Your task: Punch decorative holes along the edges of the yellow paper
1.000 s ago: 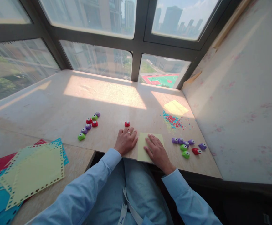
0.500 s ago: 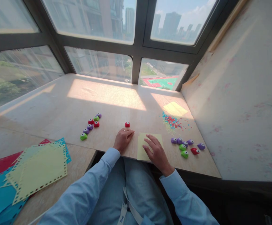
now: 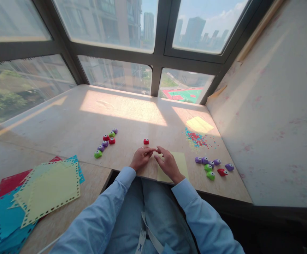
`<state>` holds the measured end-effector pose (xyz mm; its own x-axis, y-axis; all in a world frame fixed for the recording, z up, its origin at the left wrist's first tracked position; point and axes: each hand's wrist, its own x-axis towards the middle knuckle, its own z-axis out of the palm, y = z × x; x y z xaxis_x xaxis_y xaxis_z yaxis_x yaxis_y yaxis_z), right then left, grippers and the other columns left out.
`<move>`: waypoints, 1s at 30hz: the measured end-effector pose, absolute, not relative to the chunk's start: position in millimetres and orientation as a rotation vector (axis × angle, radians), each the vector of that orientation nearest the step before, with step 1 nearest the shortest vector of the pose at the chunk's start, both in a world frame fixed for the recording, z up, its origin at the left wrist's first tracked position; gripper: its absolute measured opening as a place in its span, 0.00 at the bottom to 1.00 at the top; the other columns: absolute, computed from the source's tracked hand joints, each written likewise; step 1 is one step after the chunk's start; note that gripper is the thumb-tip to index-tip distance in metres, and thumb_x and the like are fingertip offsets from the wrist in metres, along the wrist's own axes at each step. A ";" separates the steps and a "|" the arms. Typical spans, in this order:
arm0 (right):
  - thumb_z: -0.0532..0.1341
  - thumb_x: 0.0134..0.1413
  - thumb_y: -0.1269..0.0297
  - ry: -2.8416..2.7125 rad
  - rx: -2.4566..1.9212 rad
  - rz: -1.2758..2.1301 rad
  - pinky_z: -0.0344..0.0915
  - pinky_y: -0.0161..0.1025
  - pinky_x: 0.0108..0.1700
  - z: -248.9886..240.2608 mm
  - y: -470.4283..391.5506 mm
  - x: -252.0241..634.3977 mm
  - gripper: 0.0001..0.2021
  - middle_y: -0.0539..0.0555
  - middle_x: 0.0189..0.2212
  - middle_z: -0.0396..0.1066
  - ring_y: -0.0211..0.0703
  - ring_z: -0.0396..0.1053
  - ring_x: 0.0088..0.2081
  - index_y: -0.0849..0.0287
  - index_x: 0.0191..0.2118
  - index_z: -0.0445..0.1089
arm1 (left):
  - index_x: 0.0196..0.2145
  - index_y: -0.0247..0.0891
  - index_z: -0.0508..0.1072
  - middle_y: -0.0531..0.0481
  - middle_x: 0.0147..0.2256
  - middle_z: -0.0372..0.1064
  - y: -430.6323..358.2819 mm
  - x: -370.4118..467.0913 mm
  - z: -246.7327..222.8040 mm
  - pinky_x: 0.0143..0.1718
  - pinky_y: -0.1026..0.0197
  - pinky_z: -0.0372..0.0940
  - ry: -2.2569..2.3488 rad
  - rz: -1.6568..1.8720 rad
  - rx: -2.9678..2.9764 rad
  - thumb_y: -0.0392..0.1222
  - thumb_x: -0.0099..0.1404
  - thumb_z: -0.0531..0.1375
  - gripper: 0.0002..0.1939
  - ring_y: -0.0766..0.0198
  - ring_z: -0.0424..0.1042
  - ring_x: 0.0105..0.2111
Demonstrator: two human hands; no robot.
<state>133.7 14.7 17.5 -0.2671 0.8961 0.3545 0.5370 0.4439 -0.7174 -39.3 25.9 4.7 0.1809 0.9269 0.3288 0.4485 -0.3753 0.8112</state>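
My left hand [image 3: 142, 158] rests at the table's front edge, its fingers pressed together; whatever they hold is too small to make out. Close on its right, my right hand [image 3: 167, 163] has thumb and fingers apart, fingertips near the left hand's. Under and beside the right hand lies pale yellow paper [image 3: 181, 164]. Just beyond the left hand sits a red punch with an eye-like top [image 3: 146, 141]. Small red, blue and yellow paper bits [image 3: 197, 138] lie scattered at the right, near a yellow sheet [image 3: 199, 125].
Several purple, green and red punches stand in a slanting group [image 3: 105, 143] on the left and another [image 3: 211, 164] on the right. Yellow, blue and red sheets with punched edges [image 3: 54, 190] overlap at the left. Windows and a papered wall [image 3: 275, 141] bound the table [image 3: 127, 130].
My right hand has moved left and away from me, off the middle of the pale paper and up to my left hand. The view has shifted slightly.
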 end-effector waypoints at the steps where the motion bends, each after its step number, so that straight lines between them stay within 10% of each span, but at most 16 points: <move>1: 0.59 0.56 0.66 -1.924 -1.217 0.614 0.70 0.48 0.48 17.3 16.7 131.9 0.21 0.60 0.43 0.77 0.48 0.74 0.44 0.59 0.56 0.67 | 0.43 0.40 0.79 0.45 0.37 0.76 25.9 -39.3 5.0 0.39 0.59 0.67 1.285 1.126 1.912 0.37 0.65 0.56 0.13 0.62 0.72 0.35; 30: 0.57 0.54 0.65 -1.849 -1.301 0.563 0.70 0.42 0.41 35.7 18.6 134.2 0.15 0.55 0.31 0.77 0.45 0.74 0.33 0.61 0.47 0.73 | 0.30 0.38 0.79 0.50 0.27 0.75 21.3 -35.3 10.7 0.30 0.63 0.61 1.401 1.115 1.909 0.42 0.65 0.57 0.11 0.65 0.69 0.28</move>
